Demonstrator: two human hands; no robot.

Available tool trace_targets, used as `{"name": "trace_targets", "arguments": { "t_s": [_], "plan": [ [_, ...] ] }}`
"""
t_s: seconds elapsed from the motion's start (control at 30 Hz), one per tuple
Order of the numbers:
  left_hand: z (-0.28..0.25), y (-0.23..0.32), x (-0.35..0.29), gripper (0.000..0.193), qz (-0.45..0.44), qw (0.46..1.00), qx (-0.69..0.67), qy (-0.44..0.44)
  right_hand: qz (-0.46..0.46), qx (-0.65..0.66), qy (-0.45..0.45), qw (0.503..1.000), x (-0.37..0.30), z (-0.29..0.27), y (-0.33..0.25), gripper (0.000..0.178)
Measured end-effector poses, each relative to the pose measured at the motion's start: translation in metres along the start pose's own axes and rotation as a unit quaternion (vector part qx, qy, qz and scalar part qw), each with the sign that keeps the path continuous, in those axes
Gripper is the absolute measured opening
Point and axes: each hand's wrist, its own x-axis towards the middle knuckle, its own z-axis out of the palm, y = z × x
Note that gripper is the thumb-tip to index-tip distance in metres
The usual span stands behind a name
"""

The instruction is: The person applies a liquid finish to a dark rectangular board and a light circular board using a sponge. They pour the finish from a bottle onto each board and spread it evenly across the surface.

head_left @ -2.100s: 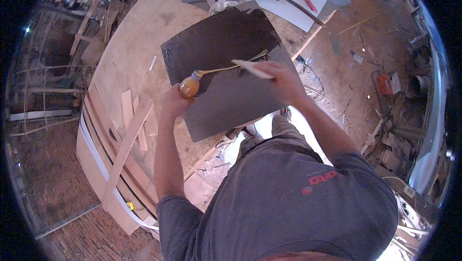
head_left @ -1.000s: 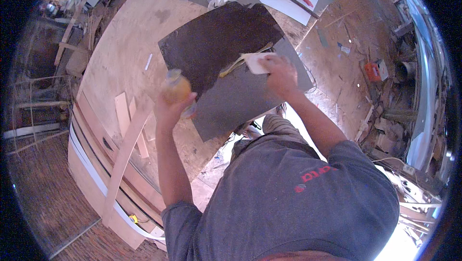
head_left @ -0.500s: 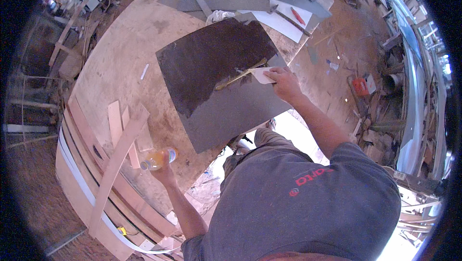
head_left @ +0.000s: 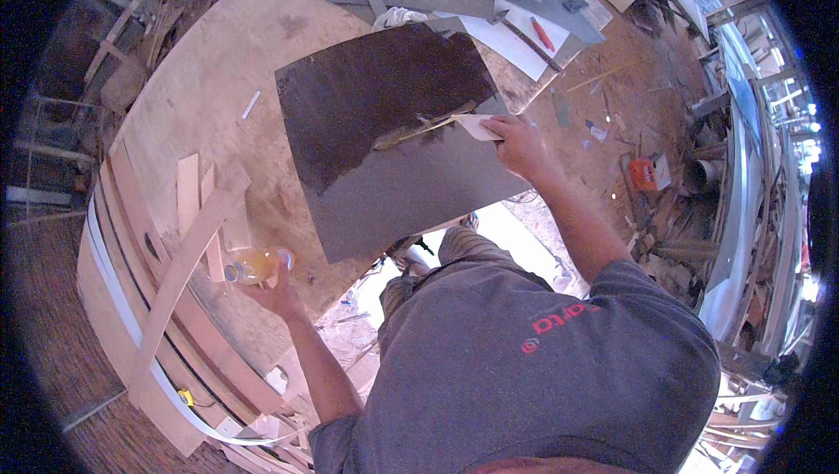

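A grey sheet lies on the table in front of me, its far part covered with a dark brown, wet-looking coat. Along the border of that coat runs a yellowish streak of thick liquid. My right hand pinches a thin white spreader card, its edge at the right end of the streak. Down at the left, my left hand is wrapped round a clear bottle of yellow liquid. The bottle is tipped on its side, cap end pointing left.
Thin wooden strips and a long curved strip lie at the left, near a yellow tape measure. Beyond the sheet are a white rag, a hammer and a red tool. Scraps litter the floor at the right.
The whole view has shifted a little. My right hand has moved the spreader card slightly to the right along the streak. My left hand still holds the bottle.
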Motion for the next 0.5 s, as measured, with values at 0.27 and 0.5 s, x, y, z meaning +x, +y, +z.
{"name": "trace_targets", "arguments": {
  "t_s": [0.27, 0.5],
  "plan": [
    [0.047, 0.025, -0.150, 0.084, 0.340, 0.902, 0.258, -0.067, -0.167, -0.018, -0.033, 0.985, 0.044, 0.012, 0.075, 0.051],
    [0.181, 0.079, -0.206, 0.085, 0.361, 0.800, 0.223, -0.425, -0.250, -0.084, -0.076, 0.962, 0.078, 0.012, 0.068, 0.048]
  ]
}}
